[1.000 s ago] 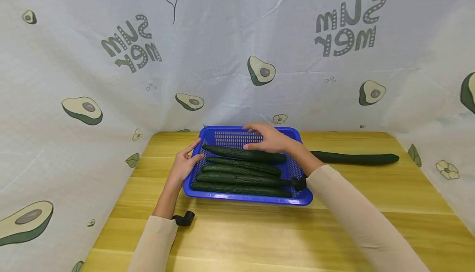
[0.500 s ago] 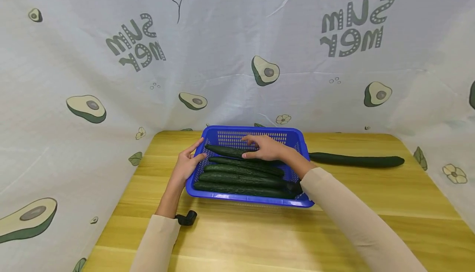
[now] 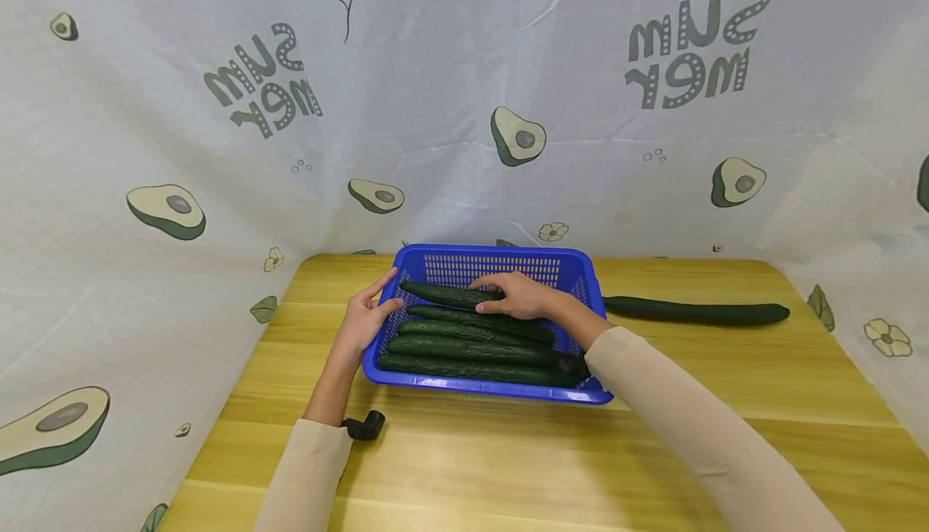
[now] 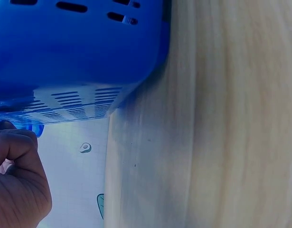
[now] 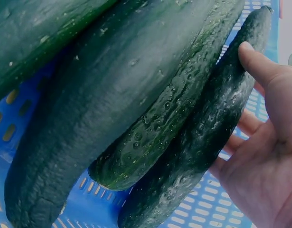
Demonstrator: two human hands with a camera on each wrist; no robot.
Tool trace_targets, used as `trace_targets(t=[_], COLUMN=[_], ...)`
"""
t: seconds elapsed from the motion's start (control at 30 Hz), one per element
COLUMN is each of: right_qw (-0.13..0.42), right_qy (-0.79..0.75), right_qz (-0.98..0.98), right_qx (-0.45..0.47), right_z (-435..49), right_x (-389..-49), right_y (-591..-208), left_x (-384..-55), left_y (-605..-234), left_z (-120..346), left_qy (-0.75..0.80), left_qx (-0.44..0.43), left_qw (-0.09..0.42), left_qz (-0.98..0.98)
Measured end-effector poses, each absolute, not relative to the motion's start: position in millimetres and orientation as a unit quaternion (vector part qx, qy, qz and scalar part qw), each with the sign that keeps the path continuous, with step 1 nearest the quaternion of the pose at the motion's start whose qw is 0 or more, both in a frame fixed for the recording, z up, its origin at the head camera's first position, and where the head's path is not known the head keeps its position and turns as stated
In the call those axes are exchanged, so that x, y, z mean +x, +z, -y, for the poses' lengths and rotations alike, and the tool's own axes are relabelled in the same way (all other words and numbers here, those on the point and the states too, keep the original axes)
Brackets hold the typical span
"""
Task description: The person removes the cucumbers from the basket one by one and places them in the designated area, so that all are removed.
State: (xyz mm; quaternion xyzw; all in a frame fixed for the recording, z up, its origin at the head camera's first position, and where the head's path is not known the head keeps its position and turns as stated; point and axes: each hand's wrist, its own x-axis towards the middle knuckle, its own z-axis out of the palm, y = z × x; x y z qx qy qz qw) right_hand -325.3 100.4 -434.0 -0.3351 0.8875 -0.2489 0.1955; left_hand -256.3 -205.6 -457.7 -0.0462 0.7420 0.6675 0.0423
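Note:
A blue plastic basket stands on the table with several dark green cucumbers lying crosswise in it. My left hand grips the basket's left rim, thumb over the inner side. In the left wrist view that hand shows curled fingers at the rim. My right hand reaches into the basket at the rearmost cucumber and covers its right part. In the right wrist view the thumb presses on this cucumber from one side, while the fingers go round the other, partly hidden.
One long cucumber lies on the wooden table to the right of the basket. A printed cloth hangs close behind the table. Each wrist carries a small black device, the right one partly hidden by the sleeve.
My right hand has lowered from above the rearmost cucumber onto it, and its fingers have closed round it. The left hand stays on the basket's rim.

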Motion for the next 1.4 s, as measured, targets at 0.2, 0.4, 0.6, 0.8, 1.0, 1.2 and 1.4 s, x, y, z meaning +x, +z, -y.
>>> trace_targets(t=[0.2, 0.4, 0.6, 0.8, 1.0, 1.2, 1.4], right_qw=[0.206, 0.185, 0.154, 0.144, 0.123, 0.114, 0.106], right_qy=[-0.267, -0.287, -0.295, -0.311, -0.32, -0.325, -0.32], right_qz=[-0.885, -0.883, -0.886, -0.881, -0.88, -0.879, -0.88], right_qx=[-0.32, -0.322, -0.324, -0.327, -0.33, -0.328, -0.334], right_z=[-103, -105, -106, -109, -117, -126, -135], right_x=[-324, -320, -314, -309, -303, -295, -289], right_y=[-434, -427, -418, -405, -385, -369, -358], left_x=[-257, -256, -257, -256, -256, -255, -256], left_y=[-460, -461, -460, -458, -458, -459, -460], left_z=[205, 204, 204, 204, 204, 205, 206], left_qy=[0.678, 0.684, 0.678, 0.676, 0.673, 0.674, 0.676], left_qx=[-0.039, -0.041, -0.038, -0.04, -0.041, -0.034, -0.036], left_qw=[0.045, 0.048, 0.046, 0.048, 0.047, 0.051, 0.052], left_qz=[-0.732, -0.727, -0.732, -0.735, -0.737, -0.736, -0.735])
